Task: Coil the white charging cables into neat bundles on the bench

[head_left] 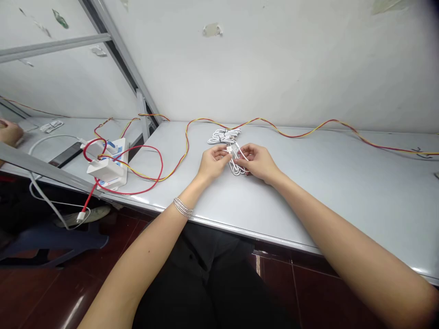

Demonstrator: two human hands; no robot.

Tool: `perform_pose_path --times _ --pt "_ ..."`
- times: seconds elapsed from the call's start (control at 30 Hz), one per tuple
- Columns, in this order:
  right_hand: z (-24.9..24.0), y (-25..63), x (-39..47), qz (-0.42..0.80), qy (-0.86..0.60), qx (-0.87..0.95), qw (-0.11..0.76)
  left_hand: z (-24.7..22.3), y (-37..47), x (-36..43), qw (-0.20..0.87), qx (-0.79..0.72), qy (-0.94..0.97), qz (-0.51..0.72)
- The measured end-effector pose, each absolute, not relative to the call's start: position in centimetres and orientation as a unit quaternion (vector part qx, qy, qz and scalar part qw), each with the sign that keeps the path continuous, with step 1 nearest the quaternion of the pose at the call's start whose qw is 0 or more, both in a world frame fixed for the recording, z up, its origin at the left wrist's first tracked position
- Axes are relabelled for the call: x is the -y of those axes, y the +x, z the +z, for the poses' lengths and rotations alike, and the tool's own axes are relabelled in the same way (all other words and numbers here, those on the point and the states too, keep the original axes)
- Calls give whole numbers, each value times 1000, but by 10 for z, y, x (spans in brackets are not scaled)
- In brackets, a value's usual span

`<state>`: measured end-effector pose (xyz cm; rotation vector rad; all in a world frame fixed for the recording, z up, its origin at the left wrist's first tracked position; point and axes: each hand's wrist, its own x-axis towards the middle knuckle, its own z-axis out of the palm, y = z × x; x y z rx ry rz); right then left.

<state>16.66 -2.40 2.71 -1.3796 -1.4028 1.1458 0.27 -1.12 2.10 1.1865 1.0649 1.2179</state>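
Between my two hands is a white USB cable (236, 170), partly looped, just above or on the grey shelf top. My left hand (213, 162) is closed in a pinch near the cable's flat plug (229, 149). On the other side, the fingers of my right hand (259, 163) are closed on the cable's loops, and one strand arcs up beside the thumb. Right behind my hands lies a coiled bundle of white cable (224, 135) with dark ties around it. Fingers hide part of the held cable.
At the left, a white power strip (118, 176) carries plugged-in chargers (104, 170) and a looping red cable (161, 157). A red-and-yellow wire (298, 136) runs along the back wall. Beyond a metal frame (120, 59) are a dark phone (66, 155) and another person's hand (10, 133).
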Motion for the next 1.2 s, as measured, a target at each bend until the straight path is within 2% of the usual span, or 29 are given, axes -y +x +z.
perform_pose_path --times 0.47,0.67,1.0,1.2 --pt "27 166 25 433 -553 560 439 20 3 10 505 -469 486 538" --pt "21 169 18 371 -541 570 495 23 1 9 483 -468 494 551" --pt "20 175 14 305 -565 554 530 20 -1 6 485 -477 487 547" --pt "22 175 16 318 -562 530 550 19 -1 6 488 -477 478 553"
